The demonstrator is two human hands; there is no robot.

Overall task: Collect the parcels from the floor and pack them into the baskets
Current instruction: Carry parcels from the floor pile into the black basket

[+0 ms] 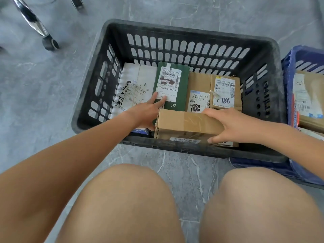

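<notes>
Parcels are sitting packed side by side in the black basket, and one brown box is going in against the near wall. The right hand is gripping its right end, fingers curled over the top and thumb under the front edge; the left hand is pressing flat fingers on the green parcel beside it. I'm guessing the box is risking jamming on the rim or riding up over the green parcel, since the gap looks tight.
</notes>
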